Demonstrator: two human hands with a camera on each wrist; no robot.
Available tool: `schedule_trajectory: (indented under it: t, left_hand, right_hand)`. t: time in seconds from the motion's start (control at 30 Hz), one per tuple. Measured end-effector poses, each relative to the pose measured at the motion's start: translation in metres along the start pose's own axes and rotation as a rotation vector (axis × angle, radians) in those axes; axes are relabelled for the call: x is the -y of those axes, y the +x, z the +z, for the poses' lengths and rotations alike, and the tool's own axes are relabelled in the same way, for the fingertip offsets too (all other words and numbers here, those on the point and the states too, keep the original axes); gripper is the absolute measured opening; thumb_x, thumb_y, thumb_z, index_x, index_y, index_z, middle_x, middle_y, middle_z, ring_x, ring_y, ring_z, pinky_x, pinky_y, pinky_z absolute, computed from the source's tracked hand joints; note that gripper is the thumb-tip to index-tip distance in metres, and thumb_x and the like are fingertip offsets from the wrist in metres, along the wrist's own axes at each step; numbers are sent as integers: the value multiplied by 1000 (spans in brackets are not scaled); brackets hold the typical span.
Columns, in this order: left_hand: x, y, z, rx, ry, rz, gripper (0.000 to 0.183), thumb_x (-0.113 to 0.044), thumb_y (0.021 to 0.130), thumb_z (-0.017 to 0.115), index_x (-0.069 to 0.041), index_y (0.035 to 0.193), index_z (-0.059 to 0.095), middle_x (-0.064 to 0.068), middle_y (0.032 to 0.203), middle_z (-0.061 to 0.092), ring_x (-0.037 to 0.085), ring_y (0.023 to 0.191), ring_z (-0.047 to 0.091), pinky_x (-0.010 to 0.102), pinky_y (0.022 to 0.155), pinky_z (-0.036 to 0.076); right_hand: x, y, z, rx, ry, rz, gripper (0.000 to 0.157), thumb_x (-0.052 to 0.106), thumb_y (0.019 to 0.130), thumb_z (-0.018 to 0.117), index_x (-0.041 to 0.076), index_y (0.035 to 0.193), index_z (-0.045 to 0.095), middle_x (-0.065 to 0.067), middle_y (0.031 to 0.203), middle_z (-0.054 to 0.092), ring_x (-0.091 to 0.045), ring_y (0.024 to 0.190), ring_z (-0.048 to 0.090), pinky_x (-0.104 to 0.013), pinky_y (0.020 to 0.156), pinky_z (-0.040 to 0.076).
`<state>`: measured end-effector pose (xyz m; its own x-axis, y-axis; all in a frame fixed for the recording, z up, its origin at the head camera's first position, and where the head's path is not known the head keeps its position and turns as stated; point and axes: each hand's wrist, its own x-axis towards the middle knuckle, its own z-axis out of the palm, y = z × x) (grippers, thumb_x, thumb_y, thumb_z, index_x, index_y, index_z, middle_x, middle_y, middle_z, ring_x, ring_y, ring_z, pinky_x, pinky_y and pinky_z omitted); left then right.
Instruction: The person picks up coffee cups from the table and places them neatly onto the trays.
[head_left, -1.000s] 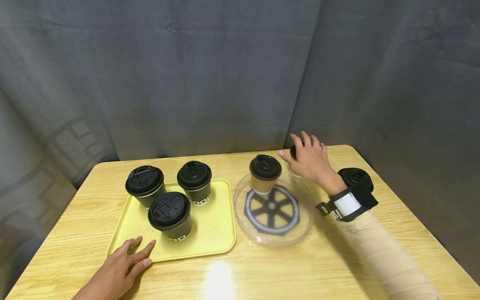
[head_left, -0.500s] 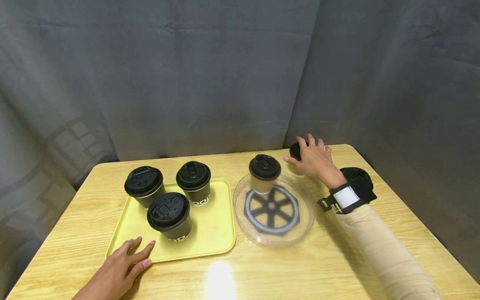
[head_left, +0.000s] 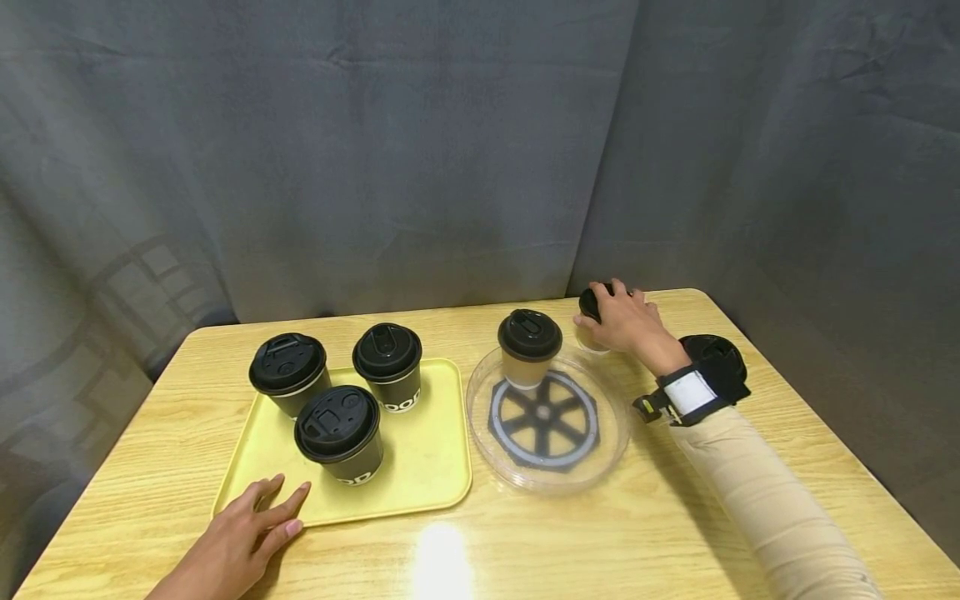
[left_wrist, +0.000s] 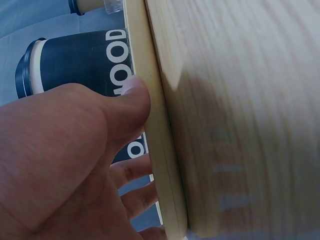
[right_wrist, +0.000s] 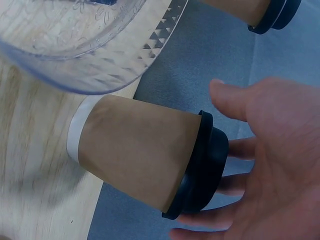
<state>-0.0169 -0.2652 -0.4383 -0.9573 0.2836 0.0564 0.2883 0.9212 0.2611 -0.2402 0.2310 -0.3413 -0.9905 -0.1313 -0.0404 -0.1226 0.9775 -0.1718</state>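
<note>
My left hand (head_left: 238, 533) rests at the near left edge of the yellow tray (head_left: 423, 475), fingers spread and thumb on the rim. Beside it stands a black lidded coffee cup (head_left: 339, 433); two more black coffee cups (head_left: 289, 372) (head_left: 387, 364) are behind. At the back right, my right hand (head_left: 628, 323) reaches over a brown paper coffee cup (right_wrist: 137, 150), which stands on the table. In the right wrist view its fingers extend behind the black lid (right_wrist: 207, 167), while the thumb stands apart from it. Whether the fingers touch the lid is unclear.
A clear round turntable (head_left: 480, 450) with a spoked wheel pattern lies right of the tray. Another brown lidded cup (head_left: 529, 348) stands on its far side. A black-lidded cup (head_left: 720, 354) is partly hidden behind my right wrist. Grey curtain (head_left: 420, 167) borders the table (head_left: 525, 542).
My right hand has lowered slightly and shifted a little right at the back brown cup, its fingers drawing closer about the lid. The left hand and the other cups have stayed put.
</note>
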Motion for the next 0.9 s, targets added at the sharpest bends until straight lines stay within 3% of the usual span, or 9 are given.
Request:
schedule_trajectory:
  t: [0.27,0.7,0.9]
  left_hand:
    - [-1,0,-1,-18,15,8,37,-29,90,68,-14,124,69,26,126,58,40,108,61,54,80,53]
    - [-1,1,0,-27,12,19,38,-28,89,69,-14,125,68,26,125,59,39,108,61,55,80,53]
    - [-3,1,-1,5,10,-16,39,-30,91,67,-15,127,67,26,128,57,39,110,60,55,82,52]
  right_hand:
    - [1,0,0,-10,-11,-15,60,32,101,48,8,151,27,-33,151,24,-59,126,35,-69,91,42]
    - [1,0,1,10,31,-7,63,30,99,51,5,151,25,-37,151,19,-63,124,34,-69,91,43]
    - [0,0,-1,-1,33,-27,63,29,99,51,3,151,25,-38,148,23,-62,122,36,-67,90,44]
